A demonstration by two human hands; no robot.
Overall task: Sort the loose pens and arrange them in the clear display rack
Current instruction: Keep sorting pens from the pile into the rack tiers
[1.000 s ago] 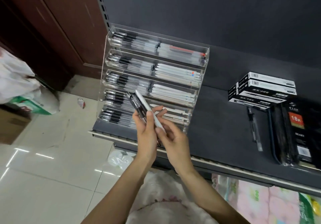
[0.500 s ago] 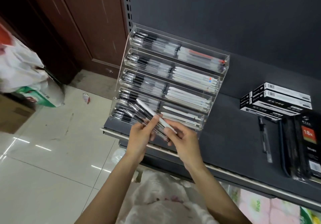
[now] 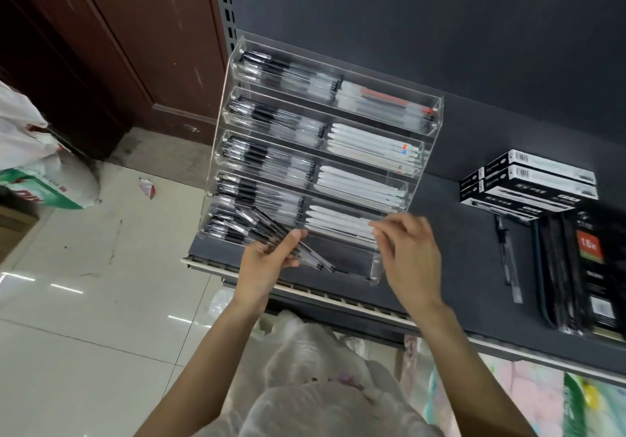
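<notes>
A clear tiered display rack (image 3: 436,111) stands on the dark shelf (image 3: 440,274). Its left compartments hold black-and-clear pens and its right compartments hold white pens. My left hand (image 3: 264,267) grips a bundle of several black-and-clear pens (image 3: 271,228) in front of the rack's lowest left tiers. My right hand (image 3: 410,257) reaches into the lowest right compartment. Its fingertips pinch the end of a white pen (image 3: 338,225) that lies there beside other white pens.
Stacked black-and-white pen boxes (image 3: 531,179) sit to the right of the rack. A loose pen (image 3: 506,257) and black packaged items (image 3: 589,267) lie below them. A white plastic bag (image 3: 321,385) hangs below my arms. Sacks (image 3: 34,172) lie on the tiled floor at left.
My right hand drew the white pen out of the bundle and carried it right into the lowest right compartment. My left hand lowered the black pens toward the rack's bottom left.
</notes>
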